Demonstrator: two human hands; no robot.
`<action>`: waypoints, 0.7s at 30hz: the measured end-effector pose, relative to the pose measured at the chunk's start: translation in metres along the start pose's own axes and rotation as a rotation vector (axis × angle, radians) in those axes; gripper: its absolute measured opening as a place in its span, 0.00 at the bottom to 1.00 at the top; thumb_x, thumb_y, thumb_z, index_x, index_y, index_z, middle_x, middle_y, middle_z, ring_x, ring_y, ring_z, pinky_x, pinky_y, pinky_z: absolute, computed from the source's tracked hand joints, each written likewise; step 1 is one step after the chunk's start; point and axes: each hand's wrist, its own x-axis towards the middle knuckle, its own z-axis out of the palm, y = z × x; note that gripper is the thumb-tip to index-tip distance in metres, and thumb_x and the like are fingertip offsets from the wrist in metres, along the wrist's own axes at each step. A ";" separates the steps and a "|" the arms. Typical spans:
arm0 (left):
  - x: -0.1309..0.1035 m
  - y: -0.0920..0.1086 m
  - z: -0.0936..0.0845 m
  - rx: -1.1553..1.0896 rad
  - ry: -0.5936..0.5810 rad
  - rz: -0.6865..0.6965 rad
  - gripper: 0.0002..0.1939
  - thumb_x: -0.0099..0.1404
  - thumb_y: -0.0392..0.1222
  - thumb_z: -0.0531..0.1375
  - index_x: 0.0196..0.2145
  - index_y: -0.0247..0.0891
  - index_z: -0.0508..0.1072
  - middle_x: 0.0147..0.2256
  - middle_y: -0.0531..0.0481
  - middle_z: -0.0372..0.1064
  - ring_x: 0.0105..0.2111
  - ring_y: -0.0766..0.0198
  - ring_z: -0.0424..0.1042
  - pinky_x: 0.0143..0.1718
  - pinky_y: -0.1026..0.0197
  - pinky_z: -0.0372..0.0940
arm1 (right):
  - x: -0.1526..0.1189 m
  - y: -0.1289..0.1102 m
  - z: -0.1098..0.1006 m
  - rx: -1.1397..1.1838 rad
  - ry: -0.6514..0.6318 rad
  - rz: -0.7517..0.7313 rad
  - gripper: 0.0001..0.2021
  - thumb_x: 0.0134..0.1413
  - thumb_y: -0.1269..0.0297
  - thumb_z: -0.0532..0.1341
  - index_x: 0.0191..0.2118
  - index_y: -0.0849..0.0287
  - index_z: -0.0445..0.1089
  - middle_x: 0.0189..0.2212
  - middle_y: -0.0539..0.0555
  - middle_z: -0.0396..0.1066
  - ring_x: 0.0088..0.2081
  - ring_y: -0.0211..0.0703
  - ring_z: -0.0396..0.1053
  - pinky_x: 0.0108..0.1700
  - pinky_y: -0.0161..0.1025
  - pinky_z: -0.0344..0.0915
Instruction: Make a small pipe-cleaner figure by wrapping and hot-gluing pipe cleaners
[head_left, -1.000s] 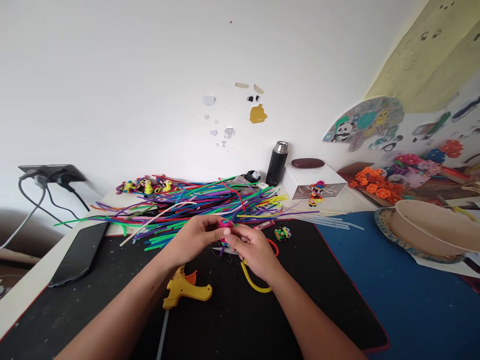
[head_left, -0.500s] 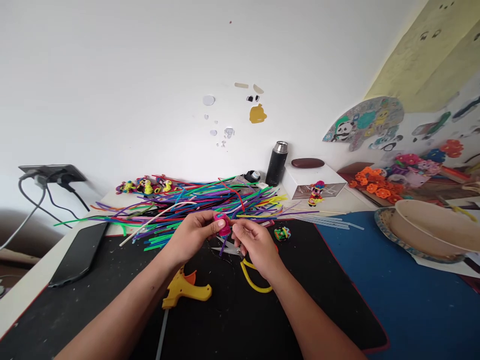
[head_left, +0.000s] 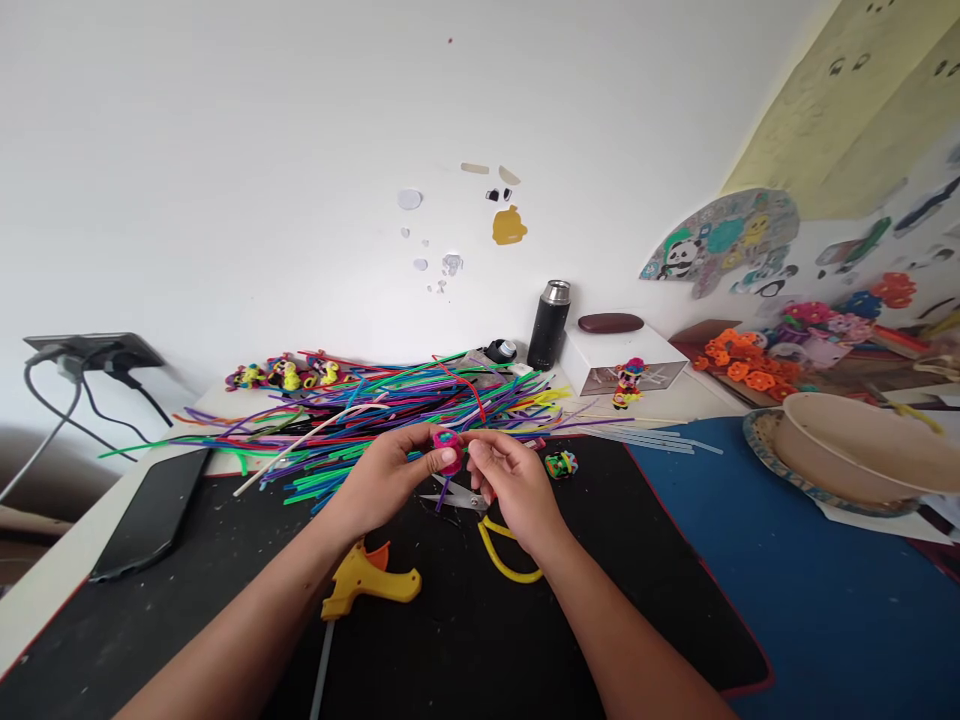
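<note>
A small bright pink fuzzy piece (head_left: 448,455) with a blue-green spot on top is pinched in my left hand (head_left: 390,475), and a purple stem hangs from it. My right hand (head_left: 510,485) is closed just right of the piece, its fingertips close together; what they hold, if anything, is too small to name. Under my hands lie scissors (head_left: 501,560) with yellow handles, their blades apart. A yellow glue gun (head_left: 367,582) rests below my left hand. Behind my hands spreads a pile of coloured pipe cleaners (head_left: 405,400).
A phone (head_left: 150,515) lies at the left. At the back stand a black bottle (head_left: 550,325) and a white box (head_left: 626,352) with a small figure (head_left: 627,385) before it. A green figure (head_left: 561,464) lies right of my hands. A large bowl (head_left: 847,450) sits at the right.
The pink piece has tilted in my left hand, so its blue-green top now shows. My right hand has shifted slightly. The whole view has moved a little.
</note>
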 end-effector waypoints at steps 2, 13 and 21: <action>-0.001 0.000 0.001 0.042 -0.005 -0.023 0.22 0.64 0.64 0.67 0.37 0.40 0.78 0.37 0.48 0.79 0.41 0.51 0.75 0.48 0.54 0.67 | 0.000 0.001 -0.001 -0.005 -0.003 -0.016 0.26 0.58 0.39 0.71 0.47 0.59 0.82 0.27 0.50 0.68 0.26 0.40 0.66 0.23 0.34 0.57; -0.006 -0.010 0.005 0.119 0.000 0.037 0.24 0.68 0.53 0.67 0.56 0.45 0.67 0.36 0.52 0.78 0.40 0.54 0.78 0.44 0.55 0.67 | -0.001 0.002 0.002 -0.008 -0.059 0.026 0.24 0.54 0.42 0.74 0.43 0.59 0.79 0.23 0.48 0.69 0.23 0.38 0.64 0.22 0.34 0.57; -0.003 -0.008 0.002 0.079 -0.100 0.017 0.23 0.68 0.59 0.66 0.51 0.41 0.75 0.43 0.45 0.82 0.45 0.50 0.79 0.48 0.53 0.70 | 0.002 -0.001 0.002 0.055 0.026 0.041 0.23 0.51 0.43 0.75 0.39 0.60 0.77 0.20 0.46 0.68 0.20 0.36 0.62 0.20 0.33 0.55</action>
